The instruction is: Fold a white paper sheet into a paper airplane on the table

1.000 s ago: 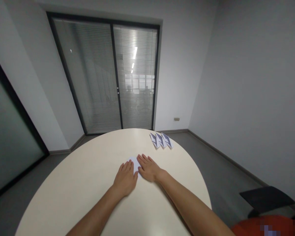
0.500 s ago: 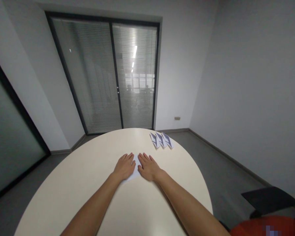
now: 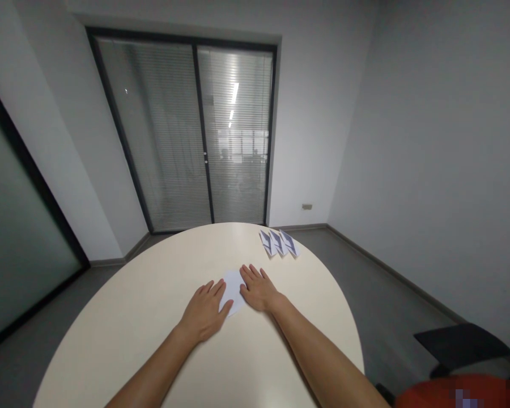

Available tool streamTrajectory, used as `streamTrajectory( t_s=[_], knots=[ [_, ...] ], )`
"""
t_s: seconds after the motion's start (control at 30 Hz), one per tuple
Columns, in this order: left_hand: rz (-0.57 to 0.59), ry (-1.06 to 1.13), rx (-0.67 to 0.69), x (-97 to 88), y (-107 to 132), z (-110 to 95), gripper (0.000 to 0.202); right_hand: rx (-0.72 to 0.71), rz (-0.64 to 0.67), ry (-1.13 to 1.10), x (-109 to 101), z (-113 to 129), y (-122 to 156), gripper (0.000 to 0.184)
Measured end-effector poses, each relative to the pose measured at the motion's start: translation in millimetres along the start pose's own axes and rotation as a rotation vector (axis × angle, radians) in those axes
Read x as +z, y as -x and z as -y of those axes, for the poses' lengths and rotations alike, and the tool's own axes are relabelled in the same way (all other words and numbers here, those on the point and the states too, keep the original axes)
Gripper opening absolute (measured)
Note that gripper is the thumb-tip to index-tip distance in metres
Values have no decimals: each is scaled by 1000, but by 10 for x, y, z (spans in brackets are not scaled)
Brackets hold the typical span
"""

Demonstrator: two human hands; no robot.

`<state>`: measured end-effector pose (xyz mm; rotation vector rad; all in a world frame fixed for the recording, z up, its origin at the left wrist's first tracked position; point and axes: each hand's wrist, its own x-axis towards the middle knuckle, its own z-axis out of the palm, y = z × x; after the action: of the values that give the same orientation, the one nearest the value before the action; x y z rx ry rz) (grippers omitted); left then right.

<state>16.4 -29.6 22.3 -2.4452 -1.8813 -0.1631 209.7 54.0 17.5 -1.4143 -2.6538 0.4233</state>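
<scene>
A small white sheet of paper [image 3: 233,289] lies on the round cream table [image 3: 144,317] between my two hands. My left hand [image 3: 204,311] rests flat on the table with fingers stretched out, its fingertips and thumb touching the paper's left edge. My right hand [image 3: 258,289] lies flat and open on the paper's right edge, fingers pointing away from me. Most of the sheet shows between the hands. Neither hand holds anything.
Three folded paper pieces [image 3: 279,243], white with dark blue, lie in a row near the table's far right edge. A dark chair [image 3: 459,343] stands at the lower right. Glass doors with blinds [image 3: 195,136] are behind the table.
My left hand has slid back toward me and to the left, uncovering more of the white sheet. My right hand has stayed nearly in place on the paper's right edge.
</scene>
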Motion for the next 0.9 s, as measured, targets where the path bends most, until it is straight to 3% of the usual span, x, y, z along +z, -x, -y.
streamTrajectory(
  t_s=[0.2, 0.5, 0.6, 0.7, 0.9],
  knots=[
    [-35, -21, 27, -181, 140, -207, 54, 25, -13, 37, -21, -9, 48, 66],
    [86, -128, -39, -400, 203, -431, 49, 22, -56, 46, -23, -1, 65, 64],
    [100, -135, -47, -379, 189, -461, 46, -97, -102, 38, -15, -3, 79, 62],
    [101, -108, -75, -308, 170, -501, 44, -236, -61, -13, -11, 12, 84, 60],
    [25, -84, -116, -137, 145, -531, 43, -221, -28, -48, 5, 25, 61, 61]
  ],
)
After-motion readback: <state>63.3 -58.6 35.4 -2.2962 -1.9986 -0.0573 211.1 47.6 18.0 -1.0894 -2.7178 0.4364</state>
